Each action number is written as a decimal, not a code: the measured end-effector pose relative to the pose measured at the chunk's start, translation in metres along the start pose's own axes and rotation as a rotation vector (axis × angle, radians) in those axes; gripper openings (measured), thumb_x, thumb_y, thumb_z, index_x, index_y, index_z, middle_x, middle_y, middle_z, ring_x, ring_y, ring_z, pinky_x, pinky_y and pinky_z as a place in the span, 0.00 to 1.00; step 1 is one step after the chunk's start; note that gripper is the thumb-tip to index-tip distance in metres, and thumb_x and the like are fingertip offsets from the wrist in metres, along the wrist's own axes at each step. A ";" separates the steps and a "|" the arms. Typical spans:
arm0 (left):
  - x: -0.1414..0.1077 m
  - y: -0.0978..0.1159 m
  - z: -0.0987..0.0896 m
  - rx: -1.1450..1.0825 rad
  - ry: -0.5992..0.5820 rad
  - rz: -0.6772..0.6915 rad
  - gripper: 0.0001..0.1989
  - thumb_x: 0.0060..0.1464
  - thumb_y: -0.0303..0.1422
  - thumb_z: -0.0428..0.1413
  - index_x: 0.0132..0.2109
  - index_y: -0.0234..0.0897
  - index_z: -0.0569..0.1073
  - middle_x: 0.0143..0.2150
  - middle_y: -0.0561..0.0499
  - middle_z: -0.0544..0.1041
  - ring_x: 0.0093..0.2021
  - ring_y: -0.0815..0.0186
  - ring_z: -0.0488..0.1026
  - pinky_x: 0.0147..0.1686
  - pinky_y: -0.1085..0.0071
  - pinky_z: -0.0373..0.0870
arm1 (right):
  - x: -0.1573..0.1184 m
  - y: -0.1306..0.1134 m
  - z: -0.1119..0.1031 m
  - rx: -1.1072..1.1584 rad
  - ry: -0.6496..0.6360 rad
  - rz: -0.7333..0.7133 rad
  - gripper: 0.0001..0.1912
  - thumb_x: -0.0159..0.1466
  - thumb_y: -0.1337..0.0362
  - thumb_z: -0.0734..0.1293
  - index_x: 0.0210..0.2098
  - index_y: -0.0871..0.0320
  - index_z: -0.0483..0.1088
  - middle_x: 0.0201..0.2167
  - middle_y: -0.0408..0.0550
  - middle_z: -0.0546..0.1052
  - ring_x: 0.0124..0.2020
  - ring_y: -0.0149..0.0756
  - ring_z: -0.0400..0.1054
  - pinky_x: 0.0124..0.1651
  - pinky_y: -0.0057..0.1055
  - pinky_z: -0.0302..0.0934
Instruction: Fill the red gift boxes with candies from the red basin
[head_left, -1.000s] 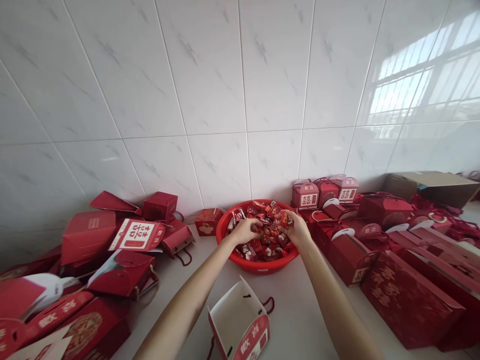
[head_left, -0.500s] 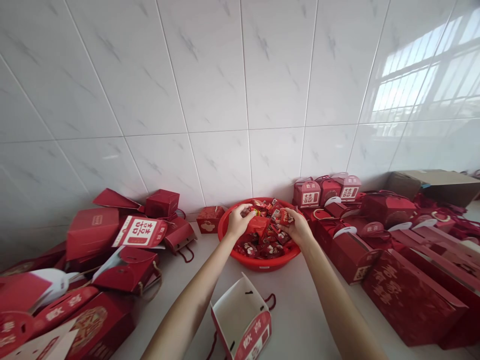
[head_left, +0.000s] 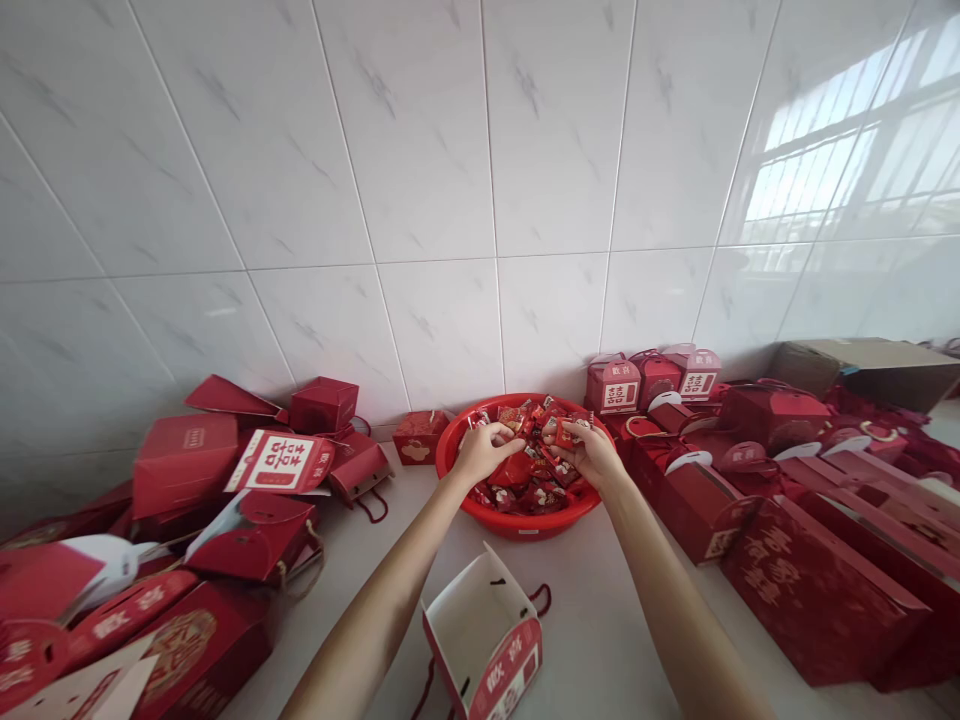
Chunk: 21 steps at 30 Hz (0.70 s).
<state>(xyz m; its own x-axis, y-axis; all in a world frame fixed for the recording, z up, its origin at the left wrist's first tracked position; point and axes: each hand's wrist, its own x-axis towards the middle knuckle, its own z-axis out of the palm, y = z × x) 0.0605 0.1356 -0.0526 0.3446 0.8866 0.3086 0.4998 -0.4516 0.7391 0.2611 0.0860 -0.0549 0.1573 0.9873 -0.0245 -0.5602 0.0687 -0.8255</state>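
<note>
A red plastic basin [head_left: 529, 530] full of wrapped candies [head_left: 547, 497] stands against the wall, and both hands are over it. My left hand [head_left: 484, 452] is above the left half of the candies, thumb and index finger slightly apart, with nothing visible between them. Just under it lies a shiny red packet [head_left: 516, 470]. On the right side, my right hand [head_left: 591, 456] pinches a small red wrapped candy [head_left: 564, 432] between thumb and fingers. Nearer to me, between my forearms, an open red gift box [head_left: 480, 610] with a white inside and cord handles shows no contents.
Red gift boxes [head_left: 184, 465] are heaped on the left. More boxes [head_left: 705, 510] crowd the right, with a large one [head_left: 817, 590] in front. A small red box [head_left: 420, 438] sits left of the basin. A cardboard box [head_left: 870, 365] is at the far right, below the tiled wall [head_left: 435, 190].
My left hand has shifted slightly down and right, and the red packet by its fingers now lies lower among the candies. My right hand still holds a candy, moved slightly left.
</note>
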 end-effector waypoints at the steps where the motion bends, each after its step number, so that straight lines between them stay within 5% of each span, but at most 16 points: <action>1: -0.004 0.002 -0.002 0.012 -0.042 0.007 0.17 0.47 0.47 0.62 0.34 0.38 0.78 0.33 0.48 0.81 0.38 0.57 0.77 0.41 0.65 0.70 | 0.000 0.000 0.000 0.002 -0.005 0.001 0.02 0.52 0.69 0.72 0.26 0.60 0.74 0.25 0.50 0.80 0.27 0.37 0.76 0.27 0.27 0.73; 6: -0.017 0.012 -0.016 0.042 -0.208 0.020 0.17 0.39 0.45 0.67 0.32 0.38 0.78 0.27 0.53 0.78 0.29 0.62 0.74 0.30 0.70 0.67 | 0.003 0.002 -0.001 0.022 -0.027 -0.013 0.05 0.51 0.69 0.74 0.25 0.59 0.74 0.25 0.48 0.80 0.31 0.40 0.78 0.32 0.31 0.75; 10: -0.020 0.017 -0.028 0.037 -0.169 0.033 0.17 0.43 0.45 0.65 0.22 0.38 0.72 0.17 0.58 0.67 0.19 0.66 0.69 0.24 0.71 0.61 | 0.003 0.003 -0.001 0.034 -0.037 -0.018 0.07 0.50 0.70 0.76 0.25 0.59 0.73 0.25 0.49 0.80 0.34 0.42 0.78 0.37 0.33 0.76; 13: -0.020 0.020 -0.035 -0.018 -0.087 0.046 0.21 0.54 0.49 0.57 0.25 0.37 0.72 0.15 0.59 0.63 0.14 0.67 0.67 0.20 0.72 0.60 | 0.003 0.002 -0.002 0.023 -0.047 0.026 0.07 0.50 0.69 0.76 0.25 0.60 0.73 0.23 0.49 0.79 0.31 0.41 0.78 0.31 0.32 0.75; 17: -0.019 0.023 -0.035 -0.161 0.010 0.139 0.22 0.58 0.50 0.50 0.41 0.36 0.78 0.34 0.48 0.80 0.34 0.60 0.81 0.34 0.67 0.75 | 0.002 0.000 -0.001 0.009 -0.074 0.096 0.08 0.50 0.67 0.76 0.25 0.59 0.73 0.22 0.48 0.78 0.25 0.39 0.76 0.20 0.28 0.70; 21: -0.021 0.024 -0.027 -0.250 0.034 0.346 0.10 0.51 0.37 0.59 0.38 0.39 0.81 0.54 0.44 0.79 0.55 0.55 0.75 0.52 0.60 0.74 | -0.003 -0.002 0.003 0.018 -0.093 0.101 0.11 0.50 0.63 0.78 0.28 0.59 0.74 0.22 0.43 0.78 0.21 0.34 0.73 0.19 0.27 0.68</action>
<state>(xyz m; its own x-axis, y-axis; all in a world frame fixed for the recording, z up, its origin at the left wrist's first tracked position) 0.0437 0.1089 -0.0256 0.4301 0.6914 0.5805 0.1495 -0.6887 0.7095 0.2596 0.0835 -0.0514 0.0236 0.9983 -0.0537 -0.5843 -0.0298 -0.8110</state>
